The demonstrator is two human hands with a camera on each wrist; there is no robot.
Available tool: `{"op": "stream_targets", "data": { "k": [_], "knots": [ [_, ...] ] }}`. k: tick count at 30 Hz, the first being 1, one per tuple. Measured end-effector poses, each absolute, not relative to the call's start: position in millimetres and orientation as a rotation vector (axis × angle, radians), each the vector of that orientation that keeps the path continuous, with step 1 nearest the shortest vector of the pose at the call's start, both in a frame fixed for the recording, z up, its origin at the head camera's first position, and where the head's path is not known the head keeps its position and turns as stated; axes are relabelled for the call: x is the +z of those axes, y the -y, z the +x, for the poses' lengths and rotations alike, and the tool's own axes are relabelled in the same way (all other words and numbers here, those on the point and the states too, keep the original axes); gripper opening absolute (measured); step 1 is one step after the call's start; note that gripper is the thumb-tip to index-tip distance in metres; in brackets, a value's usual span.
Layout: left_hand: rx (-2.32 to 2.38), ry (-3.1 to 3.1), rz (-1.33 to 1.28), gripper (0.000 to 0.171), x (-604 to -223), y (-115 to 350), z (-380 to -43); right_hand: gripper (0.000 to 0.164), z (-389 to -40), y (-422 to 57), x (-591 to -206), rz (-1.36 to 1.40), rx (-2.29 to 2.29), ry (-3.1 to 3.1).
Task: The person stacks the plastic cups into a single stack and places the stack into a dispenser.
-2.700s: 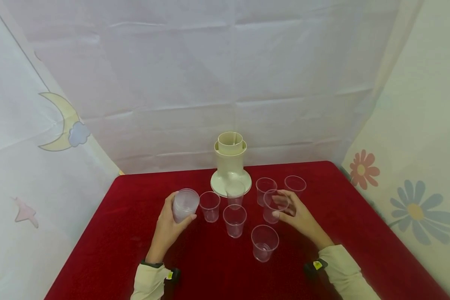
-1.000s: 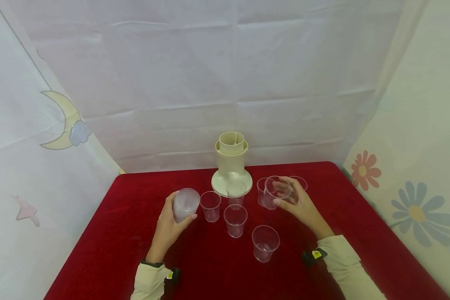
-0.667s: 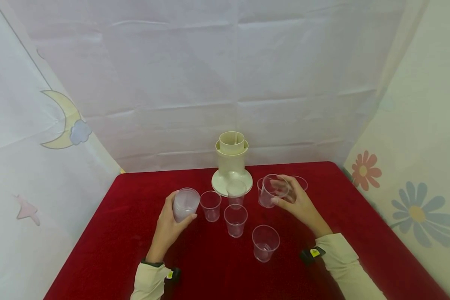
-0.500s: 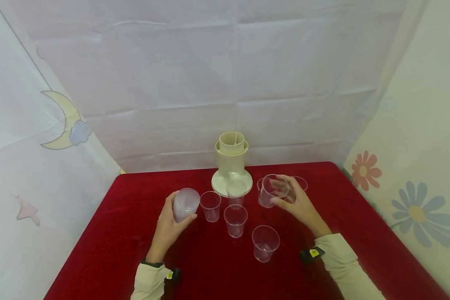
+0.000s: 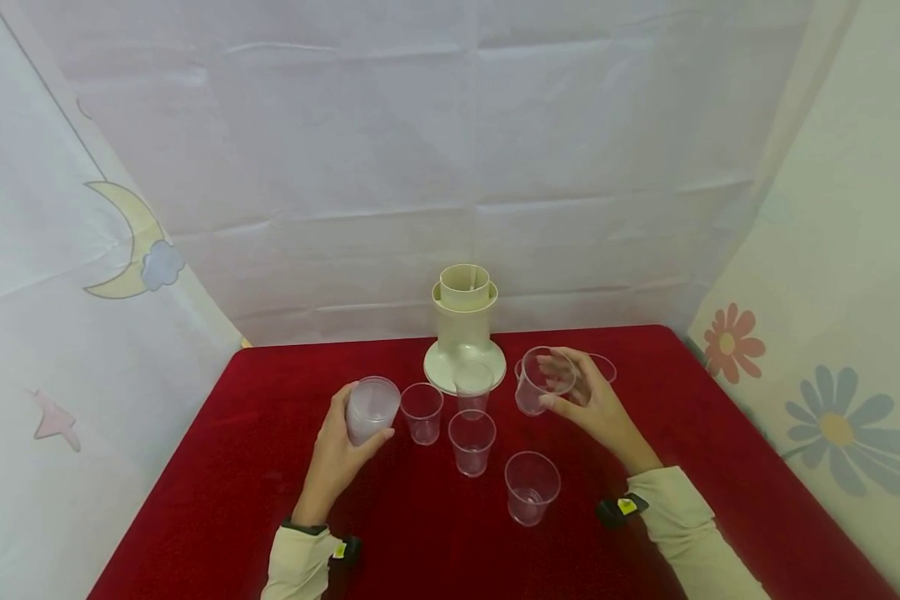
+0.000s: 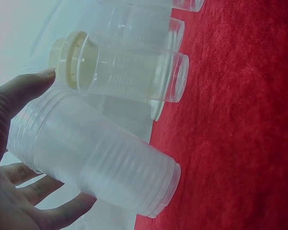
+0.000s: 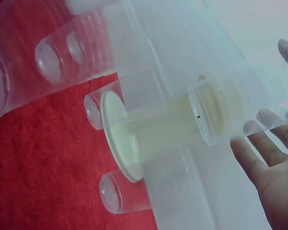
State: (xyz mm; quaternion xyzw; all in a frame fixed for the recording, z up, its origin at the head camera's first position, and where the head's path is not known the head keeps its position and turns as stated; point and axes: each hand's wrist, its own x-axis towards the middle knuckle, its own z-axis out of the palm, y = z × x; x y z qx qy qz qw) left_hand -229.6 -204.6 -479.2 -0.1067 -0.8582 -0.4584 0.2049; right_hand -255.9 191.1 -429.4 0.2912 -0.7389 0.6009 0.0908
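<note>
In the head view, my left hand (image 5: pixel 336 450) grips a stack of nested clear plastic cups (image 5: pixel 372 410), thumb and fingers around its side. Seen from the left wrist, the stack (image 6: pixel 101 153) tilts, its base close over the red cloth. My right hand (image 5: pixel 598 412) holds a single clear plastic cup (image 5: pixel 534 395), thumb on one side and fingers on the other. In the right wrist view this held cup (image 7: pixel 252 96) is raised above the cloth, overlapping the cream stand behind. Another cup (image 5: pixel 521 363) is mostly hidden behind the held one.
Several clear cups stand upright on the red-covered table (image 5: pixel 217 483): a left cup (image 5: pixel 422 414), a middle cup (image 5: pixel 472 443), a front cup (image 5: pixel 531 490) and a cup (image 5: pixel 472 392) before the cream cylindrical stand (image 5: pixel 462 329). A far right cup (image 5: pixel 607 367) shows behind my hand.
My right hand, with its cup, has moved away from me and slightly left, and the cup now overlaps the rear cup. My left hand and the stack have stayed in place.
</note>
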Motion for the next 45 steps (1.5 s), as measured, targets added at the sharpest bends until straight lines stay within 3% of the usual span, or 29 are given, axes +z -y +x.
{"op": "stream_targets", "data": {
  "k": [45],
  "knots": [
    [-1.278,2.391,-0.304,0.090,-479.8,206.6,-230.4,0.072,-257.0,-170.5,-408.9,0.967,1.770,2.148]
  ]
}}
